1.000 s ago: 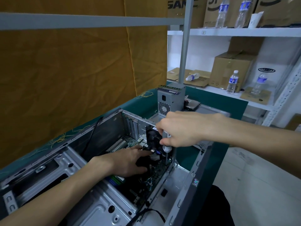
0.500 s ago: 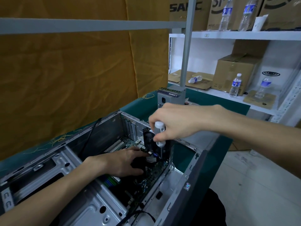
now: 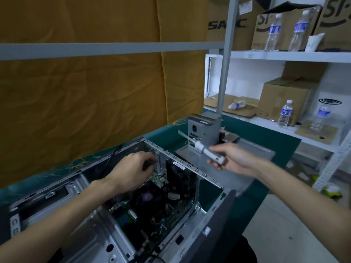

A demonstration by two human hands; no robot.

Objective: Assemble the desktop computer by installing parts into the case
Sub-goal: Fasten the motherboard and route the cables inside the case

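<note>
An open grey computer case [image 3: 62, 188] lies on its side on the green table [image 3: 266, 141]. Inside it are the motherboard [image 3: 144, 211] and a black fan [image 3: 178, 177] near the rear wall. My left hand [image 3: 131, 171] reaches into the case by the rear slots, fingers curled round a small dark part that I cannot make out. My right hand [image 3: 231, 160] is lifted to the right of the case and grips a white screwdriver [image 3: 207, 151], its shaft pointing up and left. A grey power supply [image 3: 203, 130] stands on the table behind the case.
A grey side panel [image 3: 252, 149] lies on the table beside the power supply. A grey frame post [image 3: 226, 59] rises behind it. White shelves [image 3: 284, 54] at right hold cardboard boxes and water bottles [image 3: 284, 113]. A brown cloth [image 3: 85, 92] hangs behind the table.
My right hand lifted the screwdriver out of the case and swung it right, now held slanted. My left hand moved from beside the fan toward the rear slots.
</note>
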